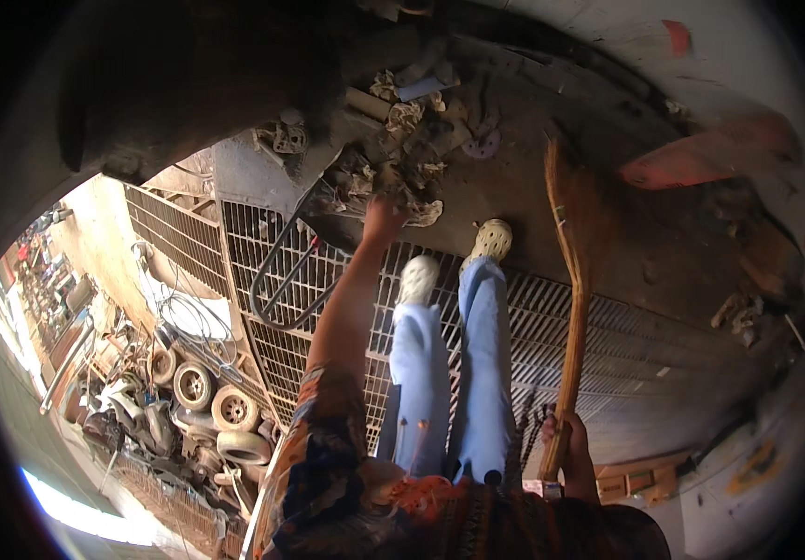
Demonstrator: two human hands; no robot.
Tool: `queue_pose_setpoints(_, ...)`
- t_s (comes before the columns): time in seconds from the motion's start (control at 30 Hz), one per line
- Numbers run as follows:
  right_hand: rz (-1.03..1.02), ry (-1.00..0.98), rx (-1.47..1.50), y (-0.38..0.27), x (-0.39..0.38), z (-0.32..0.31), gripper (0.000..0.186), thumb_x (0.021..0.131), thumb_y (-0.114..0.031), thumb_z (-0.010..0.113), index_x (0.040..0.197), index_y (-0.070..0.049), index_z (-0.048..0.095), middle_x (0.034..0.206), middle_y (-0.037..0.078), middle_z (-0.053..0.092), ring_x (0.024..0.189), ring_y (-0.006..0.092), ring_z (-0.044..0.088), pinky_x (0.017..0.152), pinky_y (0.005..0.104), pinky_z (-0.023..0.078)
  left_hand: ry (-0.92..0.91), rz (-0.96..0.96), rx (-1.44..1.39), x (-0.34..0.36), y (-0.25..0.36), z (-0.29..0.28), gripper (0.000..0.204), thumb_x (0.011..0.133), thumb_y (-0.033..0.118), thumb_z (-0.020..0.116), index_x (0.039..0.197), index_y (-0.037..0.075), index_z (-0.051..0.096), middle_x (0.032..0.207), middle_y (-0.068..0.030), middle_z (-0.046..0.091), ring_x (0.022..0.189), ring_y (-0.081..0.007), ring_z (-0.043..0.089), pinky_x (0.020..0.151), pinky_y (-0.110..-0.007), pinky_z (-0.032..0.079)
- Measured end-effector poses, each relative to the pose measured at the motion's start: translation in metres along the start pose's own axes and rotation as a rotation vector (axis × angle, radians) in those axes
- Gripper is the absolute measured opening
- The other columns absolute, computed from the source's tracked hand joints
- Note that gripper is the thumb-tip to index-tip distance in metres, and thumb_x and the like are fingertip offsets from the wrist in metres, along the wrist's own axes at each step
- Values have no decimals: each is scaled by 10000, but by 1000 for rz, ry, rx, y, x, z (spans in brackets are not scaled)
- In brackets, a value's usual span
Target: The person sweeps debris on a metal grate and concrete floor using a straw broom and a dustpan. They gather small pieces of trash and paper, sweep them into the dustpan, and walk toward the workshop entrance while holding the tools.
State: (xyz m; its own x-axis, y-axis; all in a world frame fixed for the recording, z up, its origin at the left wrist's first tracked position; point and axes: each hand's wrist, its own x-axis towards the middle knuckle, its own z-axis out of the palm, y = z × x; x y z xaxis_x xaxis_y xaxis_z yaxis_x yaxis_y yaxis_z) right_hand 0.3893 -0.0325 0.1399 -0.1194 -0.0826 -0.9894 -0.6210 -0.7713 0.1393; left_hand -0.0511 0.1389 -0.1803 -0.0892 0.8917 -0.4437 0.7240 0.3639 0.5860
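Note:
My left arm reaches forward and down to a heap of crumpled, dusty scraps [356,177]. My left hand [385,217] is at the near side of this heap, with its fingers hidden among the scraps. A bent metal loop [260,280], like a handle, sticks out beside the heap over the grating. My right hand [572,443] is closed round the lower end of a long, slightly crooked wooden pole [572,317]. That pole runs forward along my right side, and its far end lies in shadow.
Slatted metal grating [318,308] lies under my shoes [418,280], with dark flooring [524,187] ahead. More litter, including a blue roll-like piece [424,89], lies beyond the heap. Below at left are old wheels [234,408] and cables [188,313]. A red panel [710,154] is at right.

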Motion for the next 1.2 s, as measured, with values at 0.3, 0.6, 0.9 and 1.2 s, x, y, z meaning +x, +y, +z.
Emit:
queue_pose_setpoints(0.3, 383, 119, -49, -24, -5, -36, 319, 761, -344, 501, 954, -93, 458, 588, 44, 445, 500, 179, 462, 445, 313, 407, 158, -647, -531, 235, 22, 60, 359, 871, 188, 517, 1225, 145, 471, 975, -78, 586, 760, -199, 558, 646, -367, 470)
queue_pose_setpoints(0.6, 338, 210, -111, -42, 6, 18, 249, 795, -265, 480, 960, -81, 458, 605, 46, 454, 475, 169, 446, 463, 301, 402, 420, -1009, -990, 272, 34, 67, 510, 825, 212, 611, 1288, 136, 410, 1102, -72, 569, 888, -182, 556, 647, -346, 453)
queue_pose_setpoints(0.9, 209, 68, -169, -33, -6, 14, 274, 833, -281, 486, 1017, -78, 464, 655, 55, 474, 490, 161, 467, 479, 320, 431, 852, -777, -907, 136, 77, 64, 254, 647, 43, 735, 718, -18, 499, 729, -93, 574, 671, -211, 552, 585, -370, 426)
queue_pose_setpoints(1.2, -34, 30, -208, -22, -23, 44, 264, 842, -218, 552, 1006, -33, 461, 688, 43, 491, 581, 147, 521, 525, 282, 453, 701, -43, 222, -86, 171, -101, 159, 659, 100, 630, 748, 59, 504, 798, -117, 446, 825, -330, 442, 719, -426, 348)
